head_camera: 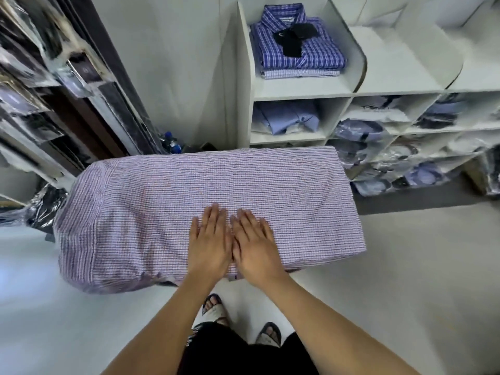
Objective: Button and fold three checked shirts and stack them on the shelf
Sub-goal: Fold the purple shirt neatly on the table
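A pale purple checked shirt lies spread flat, back side up, over a low surface in front of me. My left hand and my right hand rest side by side on its near middle, palms down, fingers straight. On the top of the white shelf sits a folded blue checked shirt on top of a lighter checked shirt. A black object lies on the blue shirt's front.
Lower shelf compartments hold a folded light blue shirt and several plastic-wrapped shirts. Packaged garments hang on the left. A bottle stands behind the surface. My sandalled feet are on pale floor.
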